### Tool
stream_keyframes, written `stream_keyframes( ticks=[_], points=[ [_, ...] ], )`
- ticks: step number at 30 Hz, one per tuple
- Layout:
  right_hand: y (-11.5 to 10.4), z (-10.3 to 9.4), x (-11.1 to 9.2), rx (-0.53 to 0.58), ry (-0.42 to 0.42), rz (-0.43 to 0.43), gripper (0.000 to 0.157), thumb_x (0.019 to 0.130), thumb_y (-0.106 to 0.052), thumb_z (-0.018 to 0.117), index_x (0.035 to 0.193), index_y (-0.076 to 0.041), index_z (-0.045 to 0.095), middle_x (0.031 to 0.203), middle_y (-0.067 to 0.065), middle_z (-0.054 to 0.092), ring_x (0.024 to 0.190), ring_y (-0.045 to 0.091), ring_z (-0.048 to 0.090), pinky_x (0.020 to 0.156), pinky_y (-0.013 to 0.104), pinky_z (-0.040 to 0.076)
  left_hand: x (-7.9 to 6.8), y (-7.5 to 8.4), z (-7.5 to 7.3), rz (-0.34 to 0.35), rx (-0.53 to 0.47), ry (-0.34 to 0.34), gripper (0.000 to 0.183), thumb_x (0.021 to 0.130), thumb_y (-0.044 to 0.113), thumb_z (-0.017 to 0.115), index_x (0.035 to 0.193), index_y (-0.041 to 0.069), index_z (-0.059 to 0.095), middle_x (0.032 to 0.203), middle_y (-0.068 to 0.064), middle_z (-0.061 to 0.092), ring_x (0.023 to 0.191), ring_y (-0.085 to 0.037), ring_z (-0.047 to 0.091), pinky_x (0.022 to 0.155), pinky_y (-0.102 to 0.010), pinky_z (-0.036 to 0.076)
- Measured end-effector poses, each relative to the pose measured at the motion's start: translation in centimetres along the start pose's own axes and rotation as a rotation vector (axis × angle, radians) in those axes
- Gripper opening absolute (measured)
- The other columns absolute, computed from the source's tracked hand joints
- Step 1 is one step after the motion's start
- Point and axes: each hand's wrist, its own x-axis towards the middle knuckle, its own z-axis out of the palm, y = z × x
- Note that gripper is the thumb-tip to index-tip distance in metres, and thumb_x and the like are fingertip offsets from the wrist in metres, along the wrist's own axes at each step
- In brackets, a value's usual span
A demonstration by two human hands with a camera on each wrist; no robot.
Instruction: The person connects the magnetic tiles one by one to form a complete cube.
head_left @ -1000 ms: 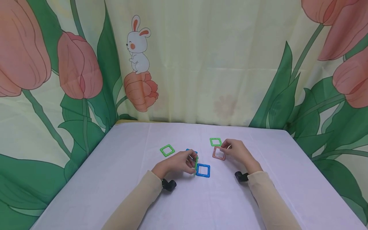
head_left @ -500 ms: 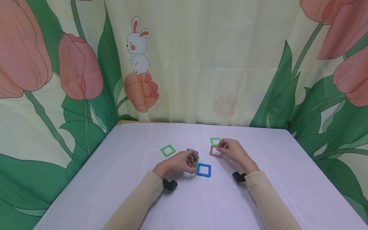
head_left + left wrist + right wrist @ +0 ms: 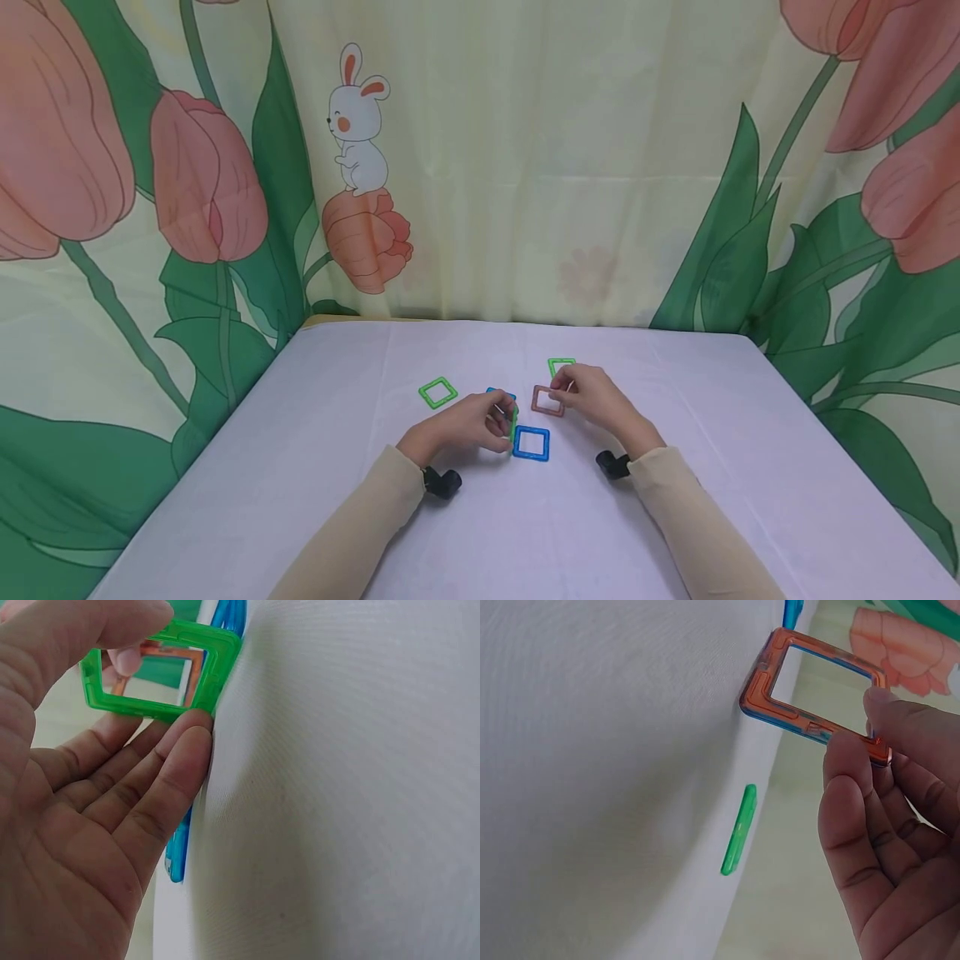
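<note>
In the head view, my left hand (image 3: 474,421) holds a green square magnetic tile (image 3: 217,671) on edge, thumb on its upper side and fingertips below. A blue square tile (image 3: 531,457) lies flat just right of it. Behind the left hand a second blue tile (image 3: 491,391) shows only in part. My right hand (image 3: 600,402) pinches an orange-red square tile (image 3: 765,701) by one side, between thumb and fingers. That tile is tilted up, its far corner near the tablecloth. Behind the right hand lies a green tile (image 3: 561,361), partly covered.
Another green tile (image 3: 445,400) lies flat to the left of the left hand. All this is on a table with a white cloth (image 3: 300,467). A curtain (image 3: 510,208) printed with tulips and a rabbit hangs behind the table. Each wrist carries a small black camera (image 3: 442,483).
My right hand has moved left with the orange-red tile, closer to the left hand. The left hand keeps its hold on the green tile in nearly the same place.
</note>
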Motion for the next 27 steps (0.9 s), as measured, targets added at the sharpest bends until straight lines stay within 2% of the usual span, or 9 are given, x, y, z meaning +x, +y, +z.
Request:
stream_keyframes(
  ticks=[16,27],
  points=[
    [-1.3,0.7,-0.1,-0.028,-0.029,-0.084,0.008,0.094,-0.017,0.077,0.097,-0.013,0.07,0.086,-0.002,0.067,0.078,0.014,0.058,0.072,0.031,0.051,0.0,0.0,-0.1,0.015,0.003,0.007,0.052,0.083,0.018,0.086,0.125,0.012,0.056,0.103,0.0,0.067,0.095,-0.012,0.068,0.092,-0.029,0.056],
    [-2.1,1.0,-0.6,-0.005,-0.082,-0.075,0.007,0.094,-0.018,0.077,0.097,-0.015,0.072,0.085,-0.004,0.067,0.077,0.013,0.059,0.072,0.029,0.051,0.1,-0.4,0.1,0.017,-0.007,0.01,0.053,0.083,0.018,0.086,0.125,0.016,0.054,0.104,0.003,0.067,0.096,-0.011,0.067,0.092,-0.028,0.055]
  ],
)
